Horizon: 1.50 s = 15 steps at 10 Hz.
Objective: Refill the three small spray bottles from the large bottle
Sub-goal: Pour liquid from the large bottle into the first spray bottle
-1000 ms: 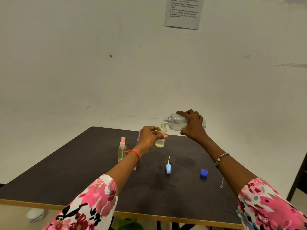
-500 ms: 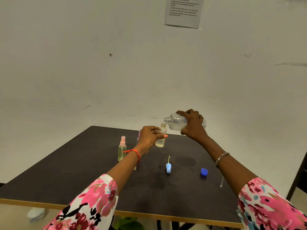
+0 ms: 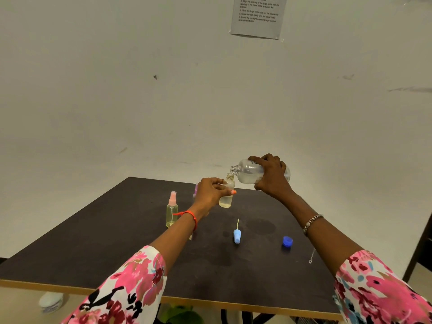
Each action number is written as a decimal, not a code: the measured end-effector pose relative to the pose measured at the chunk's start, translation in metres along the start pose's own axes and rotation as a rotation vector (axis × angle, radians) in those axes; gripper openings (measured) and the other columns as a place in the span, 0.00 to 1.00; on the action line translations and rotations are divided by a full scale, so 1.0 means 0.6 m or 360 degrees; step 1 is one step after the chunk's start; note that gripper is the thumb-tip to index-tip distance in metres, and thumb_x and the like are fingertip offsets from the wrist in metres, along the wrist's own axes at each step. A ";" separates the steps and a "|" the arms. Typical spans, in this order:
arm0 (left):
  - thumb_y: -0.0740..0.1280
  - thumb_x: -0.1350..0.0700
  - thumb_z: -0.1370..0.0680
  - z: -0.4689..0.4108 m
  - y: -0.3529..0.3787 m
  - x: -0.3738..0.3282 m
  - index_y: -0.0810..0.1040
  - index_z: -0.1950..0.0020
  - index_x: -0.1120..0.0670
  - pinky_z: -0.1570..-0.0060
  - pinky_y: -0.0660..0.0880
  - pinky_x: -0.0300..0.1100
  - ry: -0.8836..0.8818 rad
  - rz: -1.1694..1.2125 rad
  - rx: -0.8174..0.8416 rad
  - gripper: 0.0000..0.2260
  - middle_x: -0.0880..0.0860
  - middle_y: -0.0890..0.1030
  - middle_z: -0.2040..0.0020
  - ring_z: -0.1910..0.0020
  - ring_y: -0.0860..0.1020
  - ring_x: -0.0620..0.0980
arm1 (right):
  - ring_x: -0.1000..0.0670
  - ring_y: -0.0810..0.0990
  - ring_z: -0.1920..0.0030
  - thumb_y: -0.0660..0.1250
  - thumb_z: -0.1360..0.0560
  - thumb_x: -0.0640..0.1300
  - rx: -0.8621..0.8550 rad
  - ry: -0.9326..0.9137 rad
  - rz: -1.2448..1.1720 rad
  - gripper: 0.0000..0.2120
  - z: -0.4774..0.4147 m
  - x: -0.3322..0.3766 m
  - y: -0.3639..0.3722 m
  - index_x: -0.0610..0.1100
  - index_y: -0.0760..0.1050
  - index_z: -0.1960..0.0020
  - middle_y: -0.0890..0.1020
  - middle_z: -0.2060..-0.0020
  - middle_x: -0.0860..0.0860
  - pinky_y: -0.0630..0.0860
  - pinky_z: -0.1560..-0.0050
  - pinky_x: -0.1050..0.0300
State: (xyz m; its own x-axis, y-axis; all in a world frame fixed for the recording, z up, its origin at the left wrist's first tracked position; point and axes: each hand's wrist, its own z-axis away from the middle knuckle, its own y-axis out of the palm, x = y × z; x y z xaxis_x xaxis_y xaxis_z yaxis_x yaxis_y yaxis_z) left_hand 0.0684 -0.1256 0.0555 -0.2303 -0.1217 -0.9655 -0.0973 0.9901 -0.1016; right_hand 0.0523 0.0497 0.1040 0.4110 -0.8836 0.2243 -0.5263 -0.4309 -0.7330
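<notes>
My right hand [image 3: 271, 176] grips the large clear bottle [image 3: 247, 173], tipped on its side with its open neck just above the mouth of a small uncapped bottle [image 3: 227, 195]. My left hand [image 3: 210, 195] holds that small bottle upright above the table; pale yellow liquid fills its lower part. A small spray bottle with a pink top [image 3: 172, 210] stands on the table to the left. Another one with a purple top [image 3: 195, 190] is mostly hidden behind my left hand. A light-blue spray head with its tube [image 3: 237, 235] lies on the table.
The dark table [image 3: 93, 249] has a wooden front edge. A dark blue cap [image 3: 287, 241] lies at the right, and a thin metal pin [image 3: 311, 256] lies near the right edge. Damp marks show mid-table. A paper sheet [image 3: 257, 16] hangs on the wall.
Both hands and bottles have hardly moved; the large bottle stays tipped over the small one.
</notes>
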 end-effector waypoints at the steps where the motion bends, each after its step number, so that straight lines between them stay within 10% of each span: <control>1: 0.75 0.59 0.34 -0.001 0.000 0.001 0.74 0.40 0.61 0.54 0.78 0.46 0.0002 -0.0009 0.0000 0.24 0.60 0.78 0.41 0.44 0.77 0.56 | 0.42 0.67 0.43 0.72 0.42 0.32 0.0003 0.0004 -0.0003 0.36 0.000 -0.001 0.001 0.49 0.71 0.36 0.72 0.46 0.42 0.58 0.39 0.51; 15: 0.75 0.59 0.34 0.002 -0.002 0.003 0.73 0.39 0.61 0.55 0.77 0.42 0.0022 -0.0070 -0.0013 0.25 0.59 0.78 0.40 0.47 0.76 0.52 | 0.42 0.67 0.42 0.72 0.40 0.33 0.0037 -0.0011 0.0021 0.35 0.002 0.004 -0.001 0.48 0.70 0.35 0.71 0.45 0.42 0.57 0.38 0.50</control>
State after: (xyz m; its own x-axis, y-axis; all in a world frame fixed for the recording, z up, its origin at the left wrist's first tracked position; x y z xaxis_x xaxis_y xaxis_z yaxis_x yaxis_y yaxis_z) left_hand 0.0689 -0.1269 0.0534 -0.2390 -0.1662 -0.9567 -0.1154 0.9831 -0.1419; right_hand 0.0545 0.0481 0.1042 0.4093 -0.8878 0.2102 -0.5144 -0.4148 -0.7506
